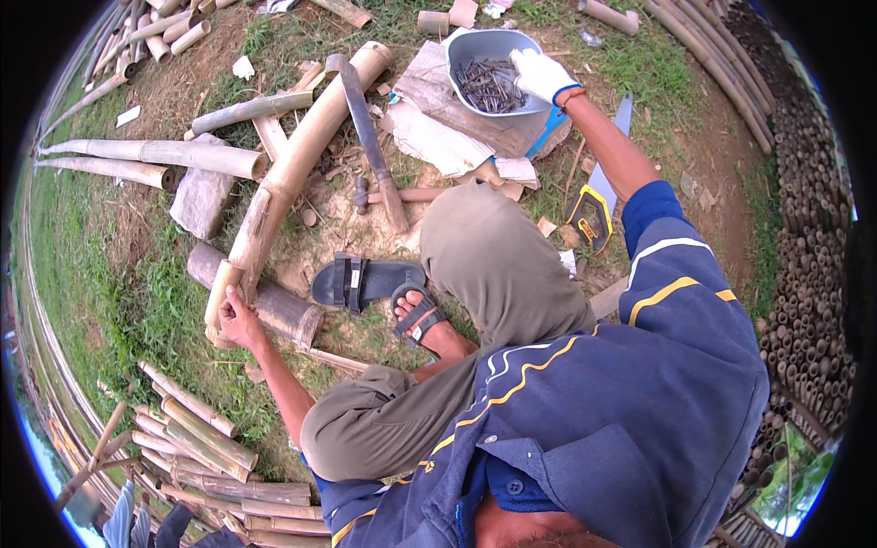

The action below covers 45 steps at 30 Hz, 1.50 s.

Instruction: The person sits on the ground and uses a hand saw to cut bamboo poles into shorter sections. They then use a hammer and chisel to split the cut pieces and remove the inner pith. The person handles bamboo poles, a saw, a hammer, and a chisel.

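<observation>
My right hand (541,76), in a white glove, reaches over the rim of a grey-blue basin (512,40) at the far side. Dark nails (489,84) lie heaped in it. The gloved fingertips meet the nails, and whether they grip any is not clear. At the left my bare left hand (239,320) is closed, thumb and fingers pinched together beside the near end of a thick bamboo pole (290,169). Anything within that pinch is too small to make out. The pole slants away, its near end over a shorter, darker bamboo piece (285,309).
A machete (365,137) leans across the pole, near a hammer (411,194). A handsaw (594,215) lies right of my knee. A sandal (365,281) sits by my foot. Bamboo lengths (196,429) are piled at lower left, and a large stack (808,301) stands at right.
</observation>
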Each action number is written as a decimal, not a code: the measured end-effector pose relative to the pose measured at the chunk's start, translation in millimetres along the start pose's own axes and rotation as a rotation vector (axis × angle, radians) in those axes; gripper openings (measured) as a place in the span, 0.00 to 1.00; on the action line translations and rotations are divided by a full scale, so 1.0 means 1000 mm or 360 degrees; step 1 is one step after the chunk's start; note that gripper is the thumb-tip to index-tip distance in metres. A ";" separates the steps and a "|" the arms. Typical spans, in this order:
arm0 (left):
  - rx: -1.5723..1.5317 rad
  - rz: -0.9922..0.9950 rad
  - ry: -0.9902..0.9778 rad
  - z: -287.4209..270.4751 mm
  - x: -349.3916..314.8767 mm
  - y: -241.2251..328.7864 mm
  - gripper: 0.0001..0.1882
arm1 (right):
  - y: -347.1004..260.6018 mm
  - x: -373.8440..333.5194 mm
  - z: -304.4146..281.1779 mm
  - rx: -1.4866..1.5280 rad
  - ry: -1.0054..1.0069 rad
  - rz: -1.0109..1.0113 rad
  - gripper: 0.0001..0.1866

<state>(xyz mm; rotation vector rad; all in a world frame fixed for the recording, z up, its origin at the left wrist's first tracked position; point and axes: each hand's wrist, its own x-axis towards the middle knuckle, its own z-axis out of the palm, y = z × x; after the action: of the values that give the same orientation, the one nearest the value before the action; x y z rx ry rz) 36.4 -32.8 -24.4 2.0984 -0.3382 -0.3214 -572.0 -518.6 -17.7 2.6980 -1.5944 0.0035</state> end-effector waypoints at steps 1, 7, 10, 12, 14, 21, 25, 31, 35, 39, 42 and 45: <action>0.0114 0.0236 0.0009 0.001 0.000 0.012 0.22 | 0.006 0.009 0.010 -0.0005 -0.0017 0.0016 0.27; 0.1169 0.1308 -0.0079 -0.021 0.040 0.044 0.36 | -0.016 0.034 0.035 0.0169 -0.0183 0.0231 0.31; 0.1407 0.1124 -0.0335 -0.016 0.044 0.037 0.42 | -0.006 0.032 0.041 0.0142 -0.0185 0.0259 0.32; 0.1417 0.1167 -0.0299 -0.010 0.046 0.038 0.42 | 0.008 0.037 0.042 0.0129 -0.0291 0.0239 0.32; 0.1440 0.1055 -0.0333 -0.012 0.046 0.040 0.42 | 0.005 0.041 0.036 0.0176 -0.0505 0.0215 0.31; 0.1461 0.0989 -0.0256 -0.028 0.048 0.023 0.42 | -0.008 0.061 0.038 -0.0024 -0.0185 0.0081 0.33; 0.1454 0.1103 -0.0266 -0.013 0.047 0.038 0.43 | 0.009 0.053 0.052 0.0017 -0.0260 0.0212 0.33; 0.1345 0.0948 -0.0320 -0.026 0.048 0.031 0.42 | 0.001 0.062 0.043 -0.0071 -0.0360 0.0127 0.30; 0.1375 0.0951 -0.0386 -0.021 0.051 0.038 0.41 | 0.009 0.055 0.039 0.0022 -0.0449 0.0129 0.27; 0.1379 0.1109 -0.0321 -0.020 0.049 0.033 0.38 | 0.001 0.052 0.049 0.0204 -0.0424 0.0271 0.33; 0.1353 0.1079 -0.0318 -0.030 0.048 0.019 0.38 | -0.001 0.058 0.042 0.0134 -0.0378 0.0106 0.29; 0.1411 0.1086 -0.0335 -0.018 0.045 0.032 0.40 | 0.011 0.040 0.010 0.0406 -0.0571 0.0215 0.21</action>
<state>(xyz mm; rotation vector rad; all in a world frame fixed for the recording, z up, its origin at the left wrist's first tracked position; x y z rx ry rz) 81.3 -51.4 7.5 2.6044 -1.4946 0.0467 -562.5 -558.9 -27.2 2.9012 -1.9959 -0.3145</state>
